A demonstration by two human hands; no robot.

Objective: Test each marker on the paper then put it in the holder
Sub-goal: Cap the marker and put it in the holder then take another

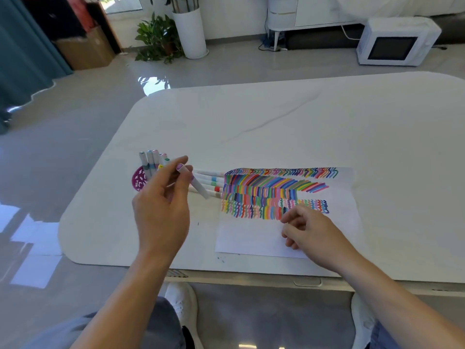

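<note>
- Five or so markers [151, 161] stand caps-up in the holder [138, 182]; I judge these tested and stowed.
- About five loose markers [212, 183] lie side by side on the table [276, 122], between holder and paper [251, 238]; I judge these left to test.
- Left hand [163, 207] holds the held marker [198, 187] above the table, between holder and paper. It is tilted, with the purple end up and toward the holder.
- Left fingers [185, 159] pinch the barrel near its upper end. The cap looks on; I cannot tell whether this one has been tested.
- Right hand [309, 227] rests on the paper at the lower right of the strokes. Its fingers [289, 219] are loosely curled and hold nothing.
- Progress: roughly half, by count of markers in and out of the holder.
- Paper: a thin white sheet lying flat. The upper part is packed with rows of short strokes and squiggles in many colours; the lower part is bare.
- Markers: slim white barrels with coloured bands and caps, likely smooth plastic.
- Holder: round, magenta with white flecks.
- Table: white and stone-like, with a faint grey vein and rounded corners.
</note>
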